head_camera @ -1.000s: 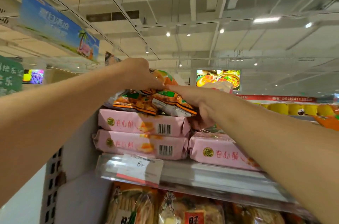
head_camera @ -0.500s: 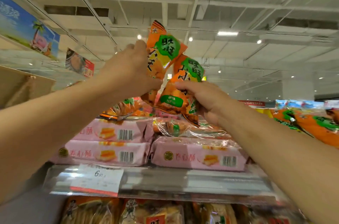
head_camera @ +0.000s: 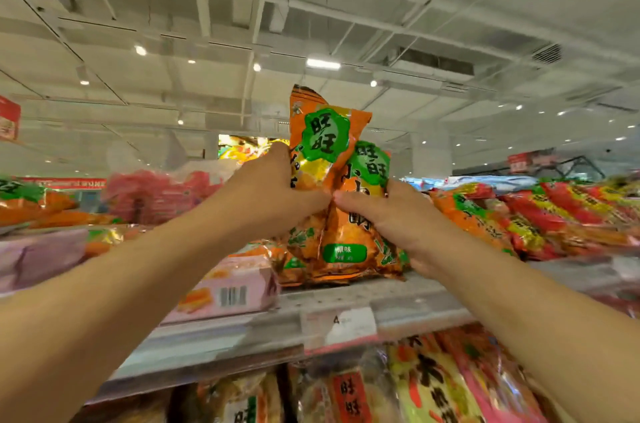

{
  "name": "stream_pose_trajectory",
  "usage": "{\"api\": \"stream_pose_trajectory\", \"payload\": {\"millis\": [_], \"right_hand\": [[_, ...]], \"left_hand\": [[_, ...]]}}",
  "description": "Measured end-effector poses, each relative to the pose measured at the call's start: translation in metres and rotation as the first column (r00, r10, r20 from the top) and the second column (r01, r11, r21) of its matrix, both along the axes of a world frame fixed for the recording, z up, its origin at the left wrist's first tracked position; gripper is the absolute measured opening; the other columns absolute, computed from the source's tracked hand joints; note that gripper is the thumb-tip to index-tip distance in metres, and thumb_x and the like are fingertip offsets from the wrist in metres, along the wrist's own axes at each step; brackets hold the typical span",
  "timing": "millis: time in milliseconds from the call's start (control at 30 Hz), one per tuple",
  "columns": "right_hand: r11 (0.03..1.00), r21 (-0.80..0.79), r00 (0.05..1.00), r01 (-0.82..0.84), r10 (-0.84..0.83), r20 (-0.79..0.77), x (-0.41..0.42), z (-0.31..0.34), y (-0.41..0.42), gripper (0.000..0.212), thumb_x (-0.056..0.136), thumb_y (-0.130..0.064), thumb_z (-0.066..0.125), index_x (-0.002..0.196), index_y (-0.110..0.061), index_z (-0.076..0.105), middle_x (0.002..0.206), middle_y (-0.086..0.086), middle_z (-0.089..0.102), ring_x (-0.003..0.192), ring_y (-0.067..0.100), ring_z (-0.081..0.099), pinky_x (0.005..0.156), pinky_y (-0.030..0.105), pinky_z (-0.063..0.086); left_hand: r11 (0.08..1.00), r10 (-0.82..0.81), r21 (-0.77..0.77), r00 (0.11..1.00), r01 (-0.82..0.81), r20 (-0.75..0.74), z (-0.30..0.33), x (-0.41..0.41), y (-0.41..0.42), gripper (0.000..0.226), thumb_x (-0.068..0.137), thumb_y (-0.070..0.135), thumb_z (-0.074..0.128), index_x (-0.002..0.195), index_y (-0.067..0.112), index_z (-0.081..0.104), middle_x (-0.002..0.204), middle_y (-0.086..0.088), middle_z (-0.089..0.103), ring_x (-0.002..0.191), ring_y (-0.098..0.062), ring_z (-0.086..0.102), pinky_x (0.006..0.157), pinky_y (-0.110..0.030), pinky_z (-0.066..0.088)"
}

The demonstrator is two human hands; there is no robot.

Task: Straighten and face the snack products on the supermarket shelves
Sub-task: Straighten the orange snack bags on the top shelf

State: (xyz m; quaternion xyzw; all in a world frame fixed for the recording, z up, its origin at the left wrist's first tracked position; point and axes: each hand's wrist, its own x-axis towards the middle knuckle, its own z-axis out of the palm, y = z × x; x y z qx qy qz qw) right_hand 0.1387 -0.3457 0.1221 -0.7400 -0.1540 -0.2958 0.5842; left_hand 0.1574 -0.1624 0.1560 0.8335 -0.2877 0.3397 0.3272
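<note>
Hands, left hand [head_camera: 273, 194] and right hand [head_camera: 398, 218], are gripping, partly hiding upright orange snack bags [head_camera: 332, 187]; pink box [head_camera: 228, 287] is lying at eight o'clock

- Two orange snack bags [head_camera: 341, 211] with green cloud-shaped labels stand upright side by side at the front of the top shelf [head_camera: 408, 305], faces forward, bottoms resting on the shelf.
- The left bag [head_camera: 320, 145] stands taller; the right bag [head_camera: 356, 215] overlaps it in front and carries a small green flavour tag near its base.
- More orange and red snack bags [head_camera: 526, 215] lie flat in a slanted row to the right.
- A pink boxed pack [head_camera: 225, 287] lies flat just left, barcode outward.
</note>
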Motion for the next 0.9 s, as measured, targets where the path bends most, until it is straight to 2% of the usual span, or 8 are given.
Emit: {"api": "stream_pose_trajectory", "payload": {"millis": [200, 367, 467, 633, 700, 767, 833, 900], "right_hand": [[0.987, -0.118, 0.993, 0.109, -0.104, 0.049, -0.003, -0.019, -0.112, 0.038, 0.070, -0.041, 0.079, 0.103, -0.028, 0.065, 0.092, -0.006, 0.074, 0.084, 0.015, 0.071, 0.083, 0.044, 0.057], [0.977, -0.164, 0.988, 0.139, -0.125, 0.091, 0.007, -0.015, -0.217, 0.030, 0.072, -0.037, 0.080, 0.095, -0.034, 0.061, 0.083, -0.019, 0.071, 0.073, -0.001, 0.068, 0.067, 0.024, 0.055], [0.982, -0.145, 0.991, 0.123, -0.113, 0.076, 0.019, -0.009, -0.265, 0.037, 0.073, -0.033, 0.080, 0.103, -0.034, 0.059, 0.093, -0.011, 0.071, 0.085, 0.008, 0.069, 0.073, 0.031, 0.056], [0.968, -0.142, 0.975, 0.205, -0.190, 0.116, 0.042, 0.009, -0.311, 0.042, 0.073, -0.032, 0.080, 0.109, -0.030, 0.057, 0.094, -0.011, 0.067, 0.086, 0.008, 0.065, 0.066, 0.025, 0.048], [0.963, -0.154, 0.973, 0.219, -0.204, 0.109, 0.052, 0.009, -0.321, 0.041, 0.072, -0.033, 0.080, 0.108, -0.029, 0.059, 0.092, -0.011, 0.068, 0.082, 0.005, 0.065, 0.063, 0.024, 0.048], [0.952, -0.193, 0.970, 0.236, -0.219, 0.104, 0.058, 0.002, -0.325, 0.027, 0.071, -0.034, 0.080, 0.092, -0.034, 0.063, 0.076, -0.016, 0.069, 0.068, -0.004, 0.064, 0.052, 0.017, 0.046], [0.945, -0.223, 0.969, 0.240, -0.222, 0.106, 0.064, -0.009, -0.324, 0.017, 0.072, -0.034, 0.079, 0.080, -0.038, 0.064, 0.070, -0.016, 0.069, 0.066, -0.002, 0.065, 0.059, 0.022, 0.053], [0.934, -0.241, 0.964, 0.265, -0.246, 0.106, 0.067, -0.020, -0.321, 0.020, 0.072, -0.038, 0.078, 0.082, -0.035, 0.061, 0.076, -0.013, 0.069, 0.073, 0.003, 0.065, 0.070, 0.028, 0.054]], "left_hand": [[1.000, 0.024, 0.012, 0.998, -0.025, 0.064, -0.022, 0.003, -0.100, 0.055, 0.077, 0.052, 0.071, 0.109, 0.028, 0.034, 0.084, 0.012, 0.056, 0.070, -0.003, 0.054, 0.050, -0.023, 0.037], [0.987, 0.158, -0.016, 0.985, -0.157, 0.065, -0.035, 0.020, -0.178, 0.064, 0.078, 0.055, 0.071, 0.119, 0.024, 0.033, 0.082, 0.012, 0.052, 0.066, -0.007, 0.054, 0.047, -0.023, 0.035], [0.974, 0.218, -0.061, 0.975, -0.216, 0.034, -0.036, 0.032, -0.208, 0.065, 0.077, 0.052, 0.072, 0.120, 0.023, 0.033, 0.084, 0.009, 0.054, 0.067, -0.010, 0.056, 0.049, -0.026, 0.041], [0.941, 0.311, -0.129, 0.950, -0.314, -0.039, -0.036, 0.048, -0.235, 0.065, 0.074, 0.052, 0.076, 0.106, 0.025, 0.027, 0.078, 0.010, 0.051, 0.064, -0.003, 0.049, 0.044, -0.021, 0.032], [0.940, 0.283, -0.175, 0.956, -0.293, -0.079, -0.038, 0.053, -0.245, 0.068, 0.071, 0.051, 0.079, 0.107, 0.024, 0.029, 0.081, 0.010, 0.052, 0.068, -0.004, 0.050, 0.047, -0.022, 0.033], [0.946, 0.242, -0.195, 0.965, -0.258, -0.101, -0.043, 0.059, -0.258, 0.069, 0.069, 0.053, 0.080, 0.109, 0.023, 0.032, 0.084, 0.010, 0.053, 0.073, -0.003, 0.051, 0.051, -0.023, 0.036], [0.954, 0.244, -0.151, 0.963, -0.260, -0.116, -0.050, 0.064, -0.273, 0.070, 0.070, 0.056, 0.077, 0.114, 0.021, 0.035, 0.086, 0.010, 0.054, 0.074, -0.005, 0.052, 0.054, -0.024, 0.039], [0.954, 0.267, -0.099, 0.954, -0.281, -0.135, -0.057, 0.068, -0.287, 0.080, 0.073, 0.057, 0.075, 0.127, 0.015, 0.034, 0.096, 0.004, 0.058, 0.080, -0.015, 0.056, 0.063, -0.029, 0.045]]}}
